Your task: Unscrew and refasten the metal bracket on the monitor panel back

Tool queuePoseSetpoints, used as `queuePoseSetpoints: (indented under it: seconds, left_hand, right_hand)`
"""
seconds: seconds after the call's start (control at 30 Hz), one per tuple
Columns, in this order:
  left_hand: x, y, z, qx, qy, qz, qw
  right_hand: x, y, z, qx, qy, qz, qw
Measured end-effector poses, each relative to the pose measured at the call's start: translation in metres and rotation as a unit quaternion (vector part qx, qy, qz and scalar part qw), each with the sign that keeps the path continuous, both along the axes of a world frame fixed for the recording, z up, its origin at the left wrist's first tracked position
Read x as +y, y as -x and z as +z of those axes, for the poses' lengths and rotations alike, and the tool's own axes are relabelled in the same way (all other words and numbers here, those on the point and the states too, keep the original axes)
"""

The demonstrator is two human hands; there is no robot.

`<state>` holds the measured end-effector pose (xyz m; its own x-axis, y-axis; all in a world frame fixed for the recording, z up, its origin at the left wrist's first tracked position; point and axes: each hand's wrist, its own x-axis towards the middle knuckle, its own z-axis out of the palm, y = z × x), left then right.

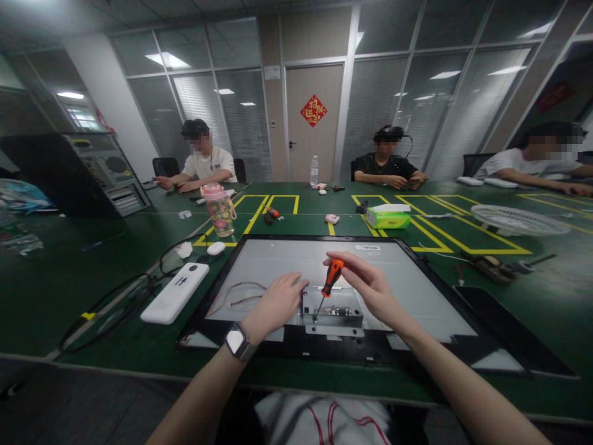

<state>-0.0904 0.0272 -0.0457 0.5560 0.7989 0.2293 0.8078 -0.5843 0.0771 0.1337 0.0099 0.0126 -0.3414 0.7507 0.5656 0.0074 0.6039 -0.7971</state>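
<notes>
My right hand [365, 284] has its fingertips at the top of an orange and black screwdriver [332, 278]. The screwdriver leans to the right, and its tip meets the lower left part of a metal bracket [334, 322] with connector ports along its front. Against the bracket's left side rest the fingers of my left hand [280, 300], stretched out; a watch is on that wrist. Under both hands lies a flat display panel [417, 296], grey with a black frame. Thin wires [241, 296] run over the panel left of the bracket.
A white power bank [175, 293] and black cables [115, 309] lie left of the panel, with a pink-lided bottle [219, 210] behind. Beyond it are a green tissue pack [388, 217] and another red-and-black tool [273, 213]. A computer case [102, 170] stands left. Three people sit across.
</notes>
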Motion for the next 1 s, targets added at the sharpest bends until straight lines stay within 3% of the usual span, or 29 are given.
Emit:
queuePoseSetpoints:
  seconds: [0.13,0.3,0.5,0.67,0.83,1.0]
  left_hand:
    - [0.0009,0.0009,-0.0012,0.004,0.004,0.0,1.0]
    - [0.0011,0.0012,-0.0018,-0.013,0.008,-0.003,1.0]
    - [0.0007,0.0008,-0.0003,-0.005,0.005,-0.007,1.0]
    - [0.0017,0.0011,-0.0013,-0.013,0.012,0.001,1.0]
    - [0.0001,0.0002,0.0005,-0.019,0.011,0.004,1.0]
    - [-0.0002,-0.0002,0.0004,-0.016,0.009,0.007,1.0]
  right_hand:
    - [0.001,-0.0008,-0.0012,-0.015,-0.01,-0.014,1.0]
    - [0.0014,0.0011,0.0011,-0.026,-0.103,-0.091,0.99]
    - [0.0001,0.0005,0.0019,-0.054,-0.13,-0.055,0.988]
    - [0.002,-0.0004,-0.001,-0.048,-0.151,-0.105,0.982]
    - [0.0011,-0.0006,0.0003,-0.06,-0.145,-0.066,0.985]
    - [0.0017,0.0,0.0005,-0.046,-0.152,-0.104,0.982]
